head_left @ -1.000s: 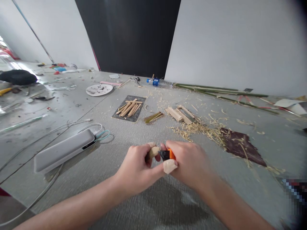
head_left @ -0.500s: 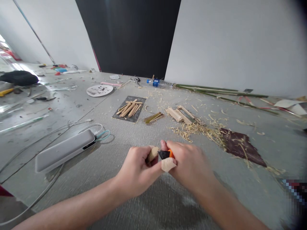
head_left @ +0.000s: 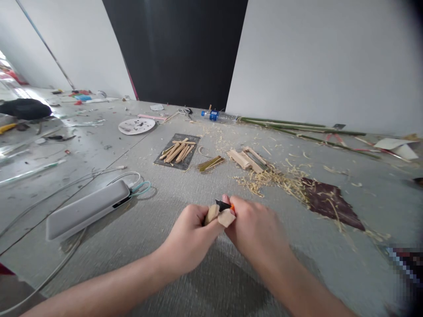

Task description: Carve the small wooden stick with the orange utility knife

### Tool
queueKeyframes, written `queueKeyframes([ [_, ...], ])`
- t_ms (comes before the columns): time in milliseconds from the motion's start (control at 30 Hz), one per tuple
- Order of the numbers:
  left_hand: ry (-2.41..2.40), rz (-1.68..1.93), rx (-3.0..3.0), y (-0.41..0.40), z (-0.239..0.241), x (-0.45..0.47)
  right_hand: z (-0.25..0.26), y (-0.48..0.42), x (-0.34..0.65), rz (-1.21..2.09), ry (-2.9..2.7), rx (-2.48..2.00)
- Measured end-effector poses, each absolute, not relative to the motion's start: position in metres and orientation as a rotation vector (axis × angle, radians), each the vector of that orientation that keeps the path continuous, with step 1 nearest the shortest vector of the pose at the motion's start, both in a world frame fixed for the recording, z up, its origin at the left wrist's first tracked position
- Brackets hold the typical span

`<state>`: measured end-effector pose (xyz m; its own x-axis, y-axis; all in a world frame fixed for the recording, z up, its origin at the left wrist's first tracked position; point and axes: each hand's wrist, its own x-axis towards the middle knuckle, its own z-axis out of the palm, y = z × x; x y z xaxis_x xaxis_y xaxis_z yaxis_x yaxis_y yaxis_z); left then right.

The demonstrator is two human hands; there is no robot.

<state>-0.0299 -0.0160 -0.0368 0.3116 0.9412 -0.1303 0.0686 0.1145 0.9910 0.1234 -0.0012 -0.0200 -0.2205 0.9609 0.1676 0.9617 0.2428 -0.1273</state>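
Note:
My left hand (head_left: 193, 233) is closed around a short piece of bamboo (head_left: 212, 214), whose pale end pokes out between thumb and fingers. Beige tape wraps the left thumb, which reaches across to my right hand (head_left: 256, 224). That hand grips an orange utility knife (head_left: 232, 208); most of its handle is hidden in the fingers. The knife's black blade (head_left: 222, 204) points left, right beside the bamboo's end. Whether the edge touches it I cannot tell. Beyond my hands lie a small bundle of greenish bamboo strips (head_left: 211, 163) and some wider pale bamboo pieces (head_left: 247, 159).
Several thin sticks lie on a dark mat (head_left: 176, 152). Curly shavings (head_left: 277, 178) spread towards a maroon sheet (head_left: 332, 202). A power bank (head_left: 89, 207) with cables sits left. A plastic bottle (head_left: 218, 116), green bamboo stalks (head_left: 297, 125) and a stained white plate (head_left: 136, 126) lie farther back.
The right hand and knife have shifted slightly left, bringing the black blade up against or over the bamboo's end. The taped thumb has moved a little left and up.

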Motion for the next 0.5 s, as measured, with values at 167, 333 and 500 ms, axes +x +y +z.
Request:
queueKeyframes([
  [167,0.986,0.879,1.271,-0.0126,-0.037,-0.0334,-0.0225,0.0004,0.1265,-0.056,-2.291,-1.74],
  [333,0.95,0.865,1.24,-0.0132,-0.0369,-0.0346,-0.0216,0.0008,0.1283,-0.059,-2.251,-1.666],
  [500,0.947,0.862,1.264,-0.0145,-0.0311,-0.0342,-0.0188,0.0008,0.1306,-0.033,-2.262,-1.486],
])
